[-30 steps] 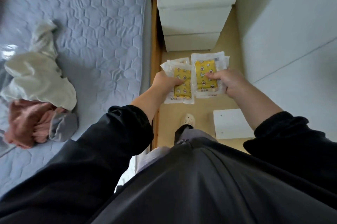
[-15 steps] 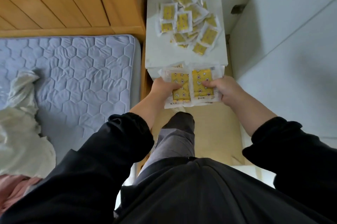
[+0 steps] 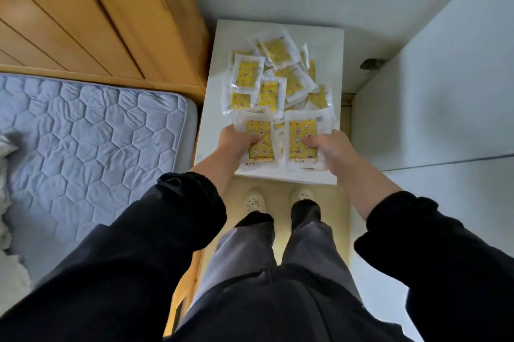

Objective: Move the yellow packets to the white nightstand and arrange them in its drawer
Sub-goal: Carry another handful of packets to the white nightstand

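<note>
Arriving from the bedside, left hand (image 3: 236, 142) and right hand (image 3: 331, 150), side by side, each clamped a stack of yellow plastic-wrapped packets (image 3: 302, 130) over the white flat-topped nightstand (image 3: 210, 119), centre frame. Carry looked nearly done; drawer unseen, arranging pending.

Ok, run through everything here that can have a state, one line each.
Left hand, grips the left stack of yellow packets over the nightstand front.
Right hand, grips the right stack beside it.
Loose packets, jumbled heap lying on the nightstand top.
Drawer, hidden from above; open or closed cannot be told.
</note>
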Tool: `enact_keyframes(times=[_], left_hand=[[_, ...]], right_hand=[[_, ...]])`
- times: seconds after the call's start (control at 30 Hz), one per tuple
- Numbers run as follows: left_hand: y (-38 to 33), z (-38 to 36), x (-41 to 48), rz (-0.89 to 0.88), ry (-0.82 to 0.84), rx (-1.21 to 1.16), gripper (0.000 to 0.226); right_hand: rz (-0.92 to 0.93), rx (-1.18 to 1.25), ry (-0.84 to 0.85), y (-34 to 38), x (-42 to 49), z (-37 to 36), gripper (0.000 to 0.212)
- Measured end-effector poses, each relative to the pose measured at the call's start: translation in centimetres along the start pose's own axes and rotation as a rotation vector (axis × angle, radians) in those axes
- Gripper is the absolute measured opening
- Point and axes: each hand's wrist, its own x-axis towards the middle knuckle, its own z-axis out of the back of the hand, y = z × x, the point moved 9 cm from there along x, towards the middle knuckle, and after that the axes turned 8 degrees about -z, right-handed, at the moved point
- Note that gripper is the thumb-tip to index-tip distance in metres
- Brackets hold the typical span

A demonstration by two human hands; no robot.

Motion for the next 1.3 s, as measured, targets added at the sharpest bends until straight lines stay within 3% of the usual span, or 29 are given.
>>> enact_keyframes(times=[0.17,0.27,0.37,0.5,0.67,0.87,1.03,1.2,1.3], left_hand=[[-0.4,-0.6,4.7,0.029,-0.175,-0.011,0.019],[0.4,-1.2,6.9,0.061,-0.251,-0.038,0.019],[1.0,-1.0,9.0,0.078,-0.361,-0.074,0.015],[2.9,-1.2,10.7,0.089,-0.438,-0.098,0.055],[3.2,-1.0,11.3,-0.071,-0.530,0.058,0.085],[4.4,-3.6,11.1,-0.200,-0.395,0.140,0.067],[4.7,-4.2,11.9,-0.269,-0.349,0.387,0.074],[4.8,-2.5,13.0,-0.149,-0.404,0.485,0.073],[5.5,-2.0,13.1,-0.086,-0.399,0.466,0.072]], right_hand=[[0.023,-0.102,0.007,2.8,5.9,0.4,0.045],[0.053,-0.084,-0.071,4.5,9.1,2.2,0.032],[0.102,-0.043,-0.145,6.4,12.4,4.7,0.043],[0.081,-0.109,-0.198,7.3,16.6,6.1,0.051],[0.150,-0.555,-0.388,8.7,17.1,4.4,0.069],[0.242,-0.595,-0.463,8.2,16.2,1.4,0.072],[0.283,-0.624,-0.419,8.6,16.3,-2.1,0.074],[0.322,-0.820,-0.416,9.7,16.8,-3.2,0.075],[0.316,-0.811,-0.402,9.6,16.7,-2.6,0.076]])
